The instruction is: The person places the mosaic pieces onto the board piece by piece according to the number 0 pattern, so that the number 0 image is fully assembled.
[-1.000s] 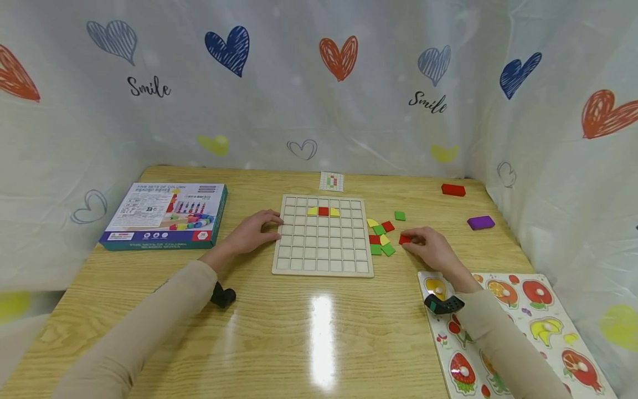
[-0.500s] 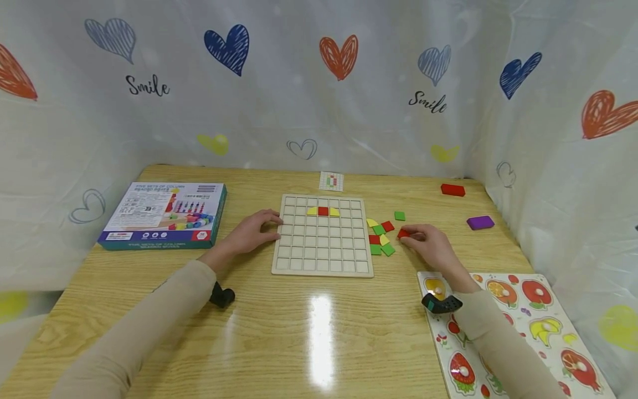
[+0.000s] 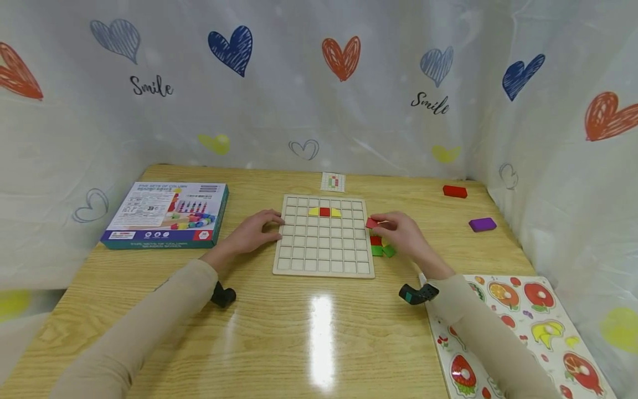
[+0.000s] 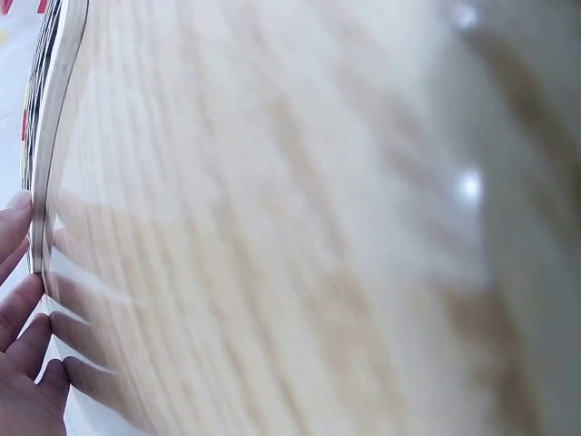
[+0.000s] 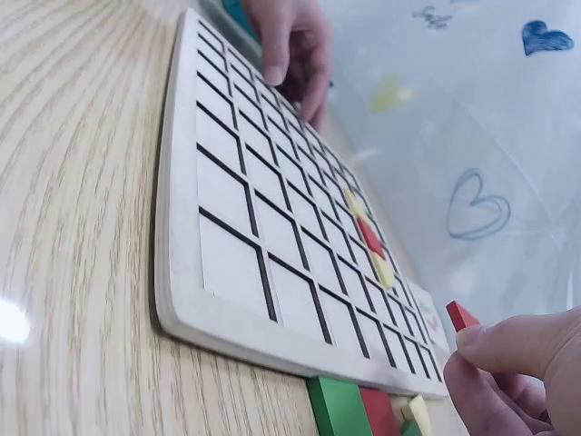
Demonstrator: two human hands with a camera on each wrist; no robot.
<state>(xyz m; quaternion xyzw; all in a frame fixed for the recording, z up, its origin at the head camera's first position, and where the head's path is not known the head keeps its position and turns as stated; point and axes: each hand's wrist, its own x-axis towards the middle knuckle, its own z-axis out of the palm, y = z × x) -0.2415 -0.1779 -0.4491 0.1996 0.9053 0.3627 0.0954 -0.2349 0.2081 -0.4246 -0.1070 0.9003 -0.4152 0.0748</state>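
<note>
Between thumb and fingers, my right hand (image 3: pixel 406 238) pinches a red square tile (image 3: pixel 371 223) at the right edge of the wooden grid board (image 3: pixel 323 252). The right wrist view shows that tile (image 5: pixel 460 315) held above the table beside the board. My left hand (image 3: pixel 254 233) rests its fingertips and thumb against the board's left edge, fingers loosely bent. Near the board's top, a red tile (image 3: pixel 325 211) sits in a square between two yellow curved tiles (image 3: pixel 336 213). Loose tiles, including a green one (image 5: pixel 339 406), lie along the board's right side, partly hidden by my right hand.
A small pattern card (image 3: pixel 333 182) lies behind the board. On the left is a boxed bead set (image 3: pixel 164 216). A fruit puzzle board (image 3: pixel 518 332) lies under my right forearm. Red (image 3: pixel 455 191) and purple (image 3: pixel 482 224) blocks are at the far right.
My right hand has picked up the red tile and carried it left to the board's right edge, now covering part of the loose tiles. The left hand stays at the board's left edge.
</note>
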